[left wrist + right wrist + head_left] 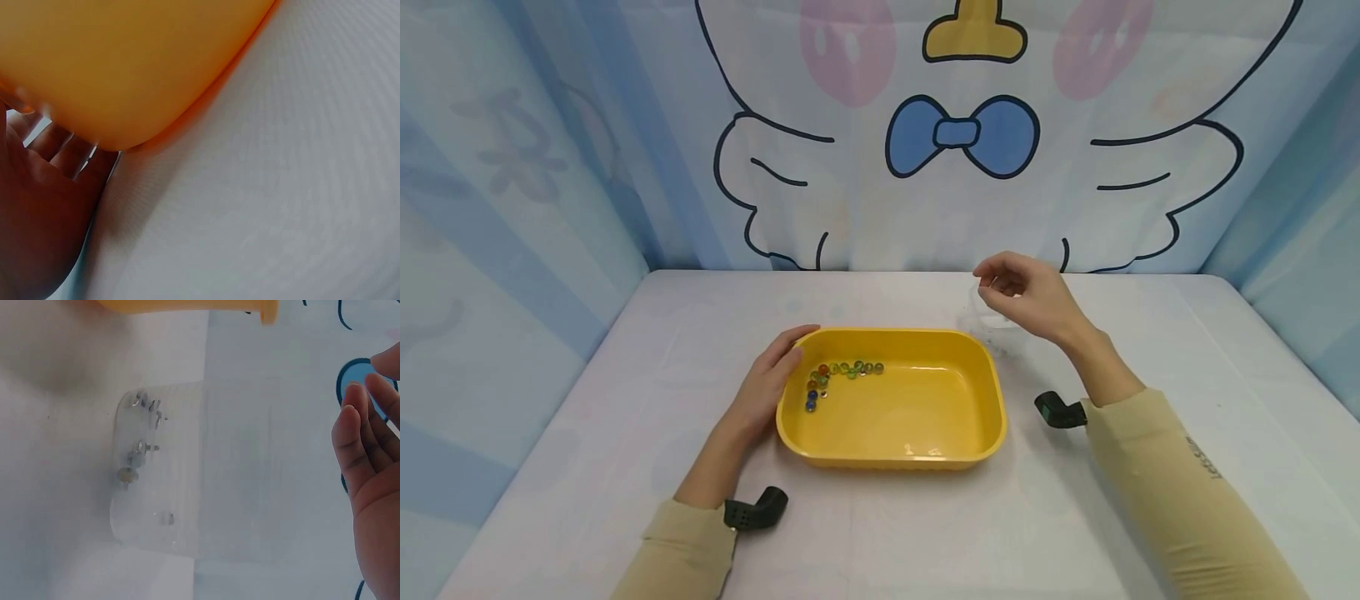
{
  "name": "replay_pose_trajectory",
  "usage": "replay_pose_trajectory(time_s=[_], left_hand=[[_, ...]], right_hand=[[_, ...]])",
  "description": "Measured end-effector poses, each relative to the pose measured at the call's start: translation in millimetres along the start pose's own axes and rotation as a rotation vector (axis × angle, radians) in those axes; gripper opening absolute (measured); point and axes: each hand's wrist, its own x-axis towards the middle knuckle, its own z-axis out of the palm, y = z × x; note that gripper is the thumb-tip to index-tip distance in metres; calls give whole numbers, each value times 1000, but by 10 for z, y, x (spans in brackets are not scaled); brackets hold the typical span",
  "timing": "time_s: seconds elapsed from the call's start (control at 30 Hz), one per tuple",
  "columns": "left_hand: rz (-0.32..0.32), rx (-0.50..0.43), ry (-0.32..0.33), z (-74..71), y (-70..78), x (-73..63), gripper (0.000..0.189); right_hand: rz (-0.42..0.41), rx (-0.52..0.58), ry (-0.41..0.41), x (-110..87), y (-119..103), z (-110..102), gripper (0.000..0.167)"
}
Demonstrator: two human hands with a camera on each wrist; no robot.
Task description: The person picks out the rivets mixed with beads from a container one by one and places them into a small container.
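Note:
A shallow yellow tray [910, 429] sits on the table, with several coloured glass marbles [852, 371] gathered at its far left corner. My left hand [765, 385] holds the tray's left side, thumb over the rim and fingers along the outer wall. Past the tray's far right corner stands a see-through plastic container [206, 469], hard to make out in the head view. Several small clear and shiny bits [139, 450] lie at its bottom. My right hand [1030, 302] hovers above its mouth, fingers bent and thumb tip near the index tip, with nothing visible between them.
White cloth covers the table [925, 542]. Right behind its far edge hangs a curtain [865, 208] printed with a cartoon figure and a blue bow tie. More blue curtain [497, 275] closes in the left side. Dark wrist cameras [756, 510] stick out beside both forearms.

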Motion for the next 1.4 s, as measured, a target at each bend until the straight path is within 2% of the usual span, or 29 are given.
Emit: replay_pose_trajectory(time_s=[0.47,0.83,1.4], left_hand=[[36,-7,23,3,8,-3,42],[31,1,46,7,-11,16,43],[33,-29,44,17,15,4,42]], right_hand=[[-28,73,5,87,-198,75,17],[-69,81,-6,199,-296,136,17],[-141,185,-38,346,-514,313,16]])
